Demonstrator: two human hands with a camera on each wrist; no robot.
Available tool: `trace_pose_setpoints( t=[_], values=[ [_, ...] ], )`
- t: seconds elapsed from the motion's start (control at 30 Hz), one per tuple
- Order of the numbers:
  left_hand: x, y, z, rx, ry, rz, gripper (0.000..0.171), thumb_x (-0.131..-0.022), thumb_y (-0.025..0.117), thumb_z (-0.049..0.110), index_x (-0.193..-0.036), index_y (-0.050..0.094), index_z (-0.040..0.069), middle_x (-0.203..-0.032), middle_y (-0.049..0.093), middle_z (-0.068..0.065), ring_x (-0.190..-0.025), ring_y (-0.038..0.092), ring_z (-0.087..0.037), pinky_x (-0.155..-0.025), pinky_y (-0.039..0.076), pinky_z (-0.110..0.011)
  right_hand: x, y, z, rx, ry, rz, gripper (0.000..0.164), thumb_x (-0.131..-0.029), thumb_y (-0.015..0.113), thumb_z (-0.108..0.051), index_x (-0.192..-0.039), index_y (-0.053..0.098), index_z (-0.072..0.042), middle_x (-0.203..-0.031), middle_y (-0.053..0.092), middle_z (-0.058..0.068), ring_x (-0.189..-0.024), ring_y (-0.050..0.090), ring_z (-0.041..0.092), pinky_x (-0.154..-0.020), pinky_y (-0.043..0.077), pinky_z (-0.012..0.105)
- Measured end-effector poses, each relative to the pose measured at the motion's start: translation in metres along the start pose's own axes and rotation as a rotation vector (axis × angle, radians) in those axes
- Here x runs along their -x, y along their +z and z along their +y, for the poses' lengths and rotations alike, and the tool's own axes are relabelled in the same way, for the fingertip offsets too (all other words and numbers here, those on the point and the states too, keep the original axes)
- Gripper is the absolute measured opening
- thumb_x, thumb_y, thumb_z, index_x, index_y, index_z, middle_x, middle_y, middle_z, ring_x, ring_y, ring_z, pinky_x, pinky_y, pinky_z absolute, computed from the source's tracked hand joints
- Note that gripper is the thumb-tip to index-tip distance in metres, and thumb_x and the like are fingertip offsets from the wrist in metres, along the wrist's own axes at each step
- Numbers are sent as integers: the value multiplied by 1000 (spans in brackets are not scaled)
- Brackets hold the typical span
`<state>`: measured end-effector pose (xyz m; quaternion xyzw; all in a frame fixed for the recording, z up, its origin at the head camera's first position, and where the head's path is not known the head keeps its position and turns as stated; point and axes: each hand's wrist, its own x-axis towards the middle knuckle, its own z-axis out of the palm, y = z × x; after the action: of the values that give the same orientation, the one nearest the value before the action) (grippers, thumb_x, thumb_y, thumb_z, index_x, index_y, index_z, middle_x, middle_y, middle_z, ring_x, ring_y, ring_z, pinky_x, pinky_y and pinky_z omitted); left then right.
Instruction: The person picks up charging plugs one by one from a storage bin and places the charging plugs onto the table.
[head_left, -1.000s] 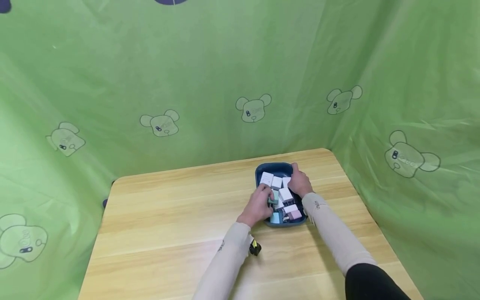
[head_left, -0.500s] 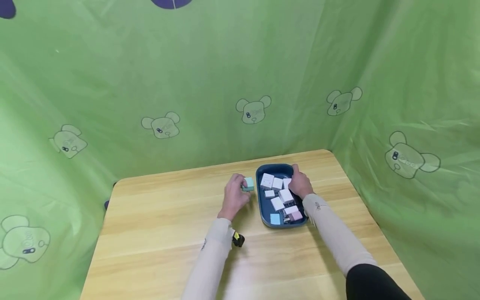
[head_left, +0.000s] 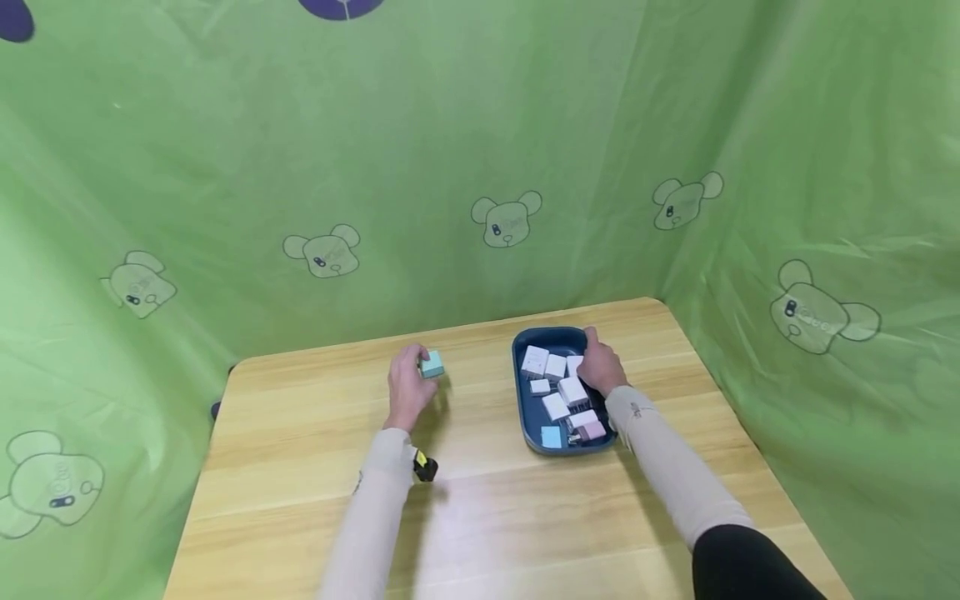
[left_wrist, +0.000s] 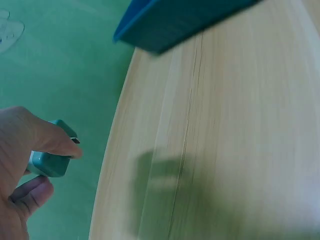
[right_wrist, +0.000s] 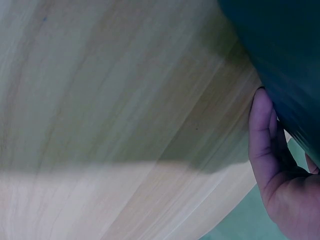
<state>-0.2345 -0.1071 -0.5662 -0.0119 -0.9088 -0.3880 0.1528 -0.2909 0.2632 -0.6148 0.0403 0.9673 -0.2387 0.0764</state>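
Observation:
My left hand pinches a mint-green charger plug between thumb and fingers, above the left-centre of the table. In the left wrist view the green charger shows its rounded body and a bit of metal by the fingertip. A dark blue tray on the right holds several chargers: white ones, a light-blue one and a pink one. My right hand grips the tray's right side, thumb at the rim and fingers along the outer wall, as the right wrist view shows. It partly hides one white charger.
The wooden table reaches back to a green curtain printed with bear faces, which also runs along both sides. A small black device with a yellow mark is worn on the left wrist.
My left hand has lifted the green charger out of the tray and carried it left over the table. The right hand has stayed on the tray.

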Motion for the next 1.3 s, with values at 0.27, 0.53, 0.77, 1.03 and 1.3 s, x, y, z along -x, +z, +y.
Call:
trace_pose_setpoints(
  t=[0.27,0.53,0.77,1.03,1.3],
  values=[
    [-4,-21,-29,0,-109,-39,58,-70,80,-6,-123,68,10,-122,69,-18,-112,65,-38,-99,55,-53,0,-1,0,-6,-2,5,69,-91,57,-5,-150,22,-6,-116,64,37,-97,68,50,-79,56,58],
    [-13,-39,-54,-75,-101,-65,59,-73,73,-7,-131,65,3,-128,67,-25,-115,65,-43,-102,53,-55,0,2,1,-13,3,13,68,-91,57,-6,-149,22,-7,-119,63,37,-100,67,51,-81,56,59],
    [-15,-52,-76,-144,-134,-133,61,-75,72,-6,-135,61,0,-132,62,-29,-120,61,-46,-106,48,-59,-2,1,1,-10,-10,13,69,-90,57,-5,-149,22,-6,-116,64,37,-96,67,50,-77,56,58],
    [-14,-59,-93,-189,-182,-208,64,-79,70,-6,-141,54,-1,-140,55,-32,-126,56,-50,-109,45,-62,-2,-3,-2,-10,-11,17,67,-91,56,-5,-148,23,-6,-117,64,36,-96,67,50,-75,55,58],
    [-2,-64,-104,-190,-241,-246,62,-80,67,-7,-140,53,-5,-138,55,-33,-126,55,-50,-111,44,-61,2,0,0,-6,-10,17,67,-91,55,-4,-149,21,-7,-117,64,36,-94,67,50,-73,55,58]
  ],
)
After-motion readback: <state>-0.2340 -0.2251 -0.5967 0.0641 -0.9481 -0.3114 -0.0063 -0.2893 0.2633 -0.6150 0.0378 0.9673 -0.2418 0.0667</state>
